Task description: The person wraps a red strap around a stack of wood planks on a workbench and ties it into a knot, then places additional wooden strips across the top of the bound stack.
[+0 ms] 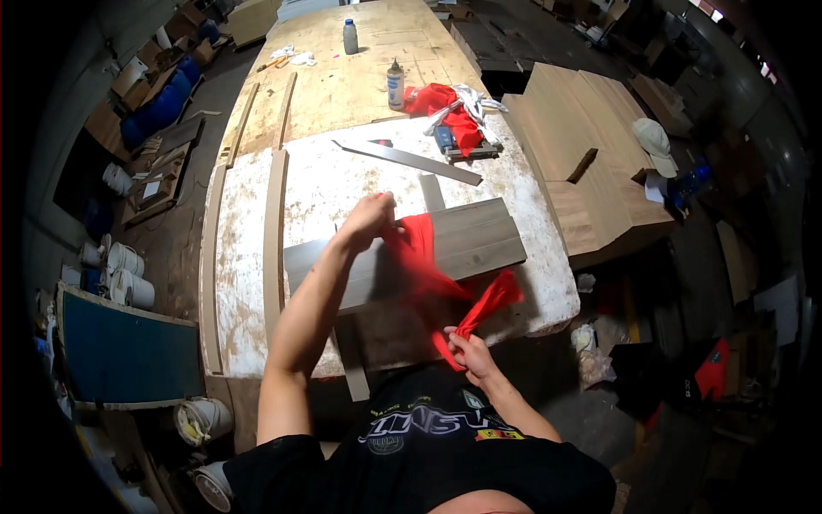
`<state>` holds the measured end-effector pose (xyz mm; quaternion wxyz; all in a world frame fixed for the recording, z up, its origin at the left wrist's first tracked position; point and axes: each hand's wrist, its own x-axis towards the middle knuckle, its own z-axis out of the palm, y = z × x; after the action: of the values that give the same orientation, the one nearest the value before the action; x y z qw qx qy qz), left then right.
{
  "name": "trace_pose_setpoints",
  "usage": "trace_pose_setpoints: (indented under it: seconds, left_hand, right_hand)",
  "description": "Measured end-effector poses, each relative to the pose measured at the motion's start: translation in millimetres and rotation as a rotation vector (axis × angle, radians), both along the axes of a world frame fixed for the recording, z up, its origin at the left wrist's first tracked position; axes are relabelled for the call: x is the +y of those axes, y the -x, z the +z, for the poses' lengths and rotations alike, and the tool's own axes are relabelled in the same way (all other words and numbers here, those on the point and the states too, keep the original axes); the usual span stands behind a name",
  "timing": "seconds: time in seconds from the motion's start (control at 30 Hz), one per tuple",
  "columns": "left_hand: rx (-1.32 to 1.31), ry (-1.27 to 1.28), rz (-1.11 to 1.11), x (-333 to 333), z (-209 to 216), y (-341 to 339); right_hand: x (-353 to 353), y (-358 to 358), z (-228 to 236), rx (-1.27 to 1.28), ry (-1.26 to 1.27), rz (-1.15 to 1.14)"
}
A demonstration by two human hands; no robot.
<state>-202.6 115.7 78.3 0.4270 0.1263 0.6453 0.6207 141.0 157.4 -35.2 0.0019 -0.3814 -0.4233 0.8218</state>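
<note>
My left hand (370,218) is closed into a fist on one part of the red cloth (417,236), above the grey board (484,238); my right hand (473,358) has its fingers curled tight around another part, just off the near edge of the stained white tabletop (548,287). The cloth runs between them across the board, blurred along its middle. Across my black shirt (514,458) spreads large white lettering (424,426), with a round pale emblem (385,445) below it and a small yellow-and-red print (499,434) beside that. Farther up the table, the nozzle-topped bottle (395,77) bears a blue-and-white label (395,92), its print too small to tell.
</note>
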Motion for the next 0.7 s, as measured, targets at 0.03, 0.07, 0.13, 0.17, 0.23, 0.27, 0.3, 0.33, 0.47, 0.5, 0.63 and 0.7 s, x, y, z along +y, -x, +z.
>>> trace_pose_setpoints:
  seconds: [0.03, 0.07, 0.13, 0.17, 0.23, 0.27, 0.3, 0.33, 0.47, 0.5, 0.63, 0.7]
  left_hand:
    - [-0.049, -0.001, -0.103, -8, 4, 11]
    - [0.077, 0.164, -0.173, -11, 6, 17]
    - [0.465, 0.424, -0.248, -9, 29, 11]
    - [0.461, 0.426, -0.238, -7, 25, 17]
    - [0.865, 0.467, -0.343, -6, 29, 23]
    - [0.879, 0.548, -0.387, -2, 37, 20]
    - [0.855, 0.504, -0.366, 1, 25, 22]
    - [0.883, 0.469, -0.299, 10, 10, 17]
    - [0.816, 0.354, -0.191, -2, -17, -46]
    - [0.770, 0.337, -0.198, -7, -17, -54]
    - [0.630, 0.130, -0.030, -29, -24, -83]
    - [0.769, 0.237, 0.112, -32, -30, -99]
  right_hand:
    - [-2, 0, -3, 0.012, 0.085, -0.113]
    - [2, 1, -4, -0.033, 0.023, -0.089]
    - [12, 5, 19, 0.096, -0.006, -0.184]
    - [17, 8, 38, 0.228, -0.031, -0.277]
    - [26, 25, 93, 0.569, -0.148, -0.216]
    - [23, 29, 74, 0.621, -0.226, -0.178]
    - [18, 48, 75, 0.637, -0.259, -0.066]
    - [15, 68, 72, 0.649, -0.292, 0.039]
    - [30, 139, 99, 0.637, -0.617, 0.166]
    - [41, 154, 90, 0.678, -0.601, 0.120]
    - [41, 212, 76, 0.591, -0.527, -0.074]
    - [48, 234, 50, 0.536, -0.533, -0.173]
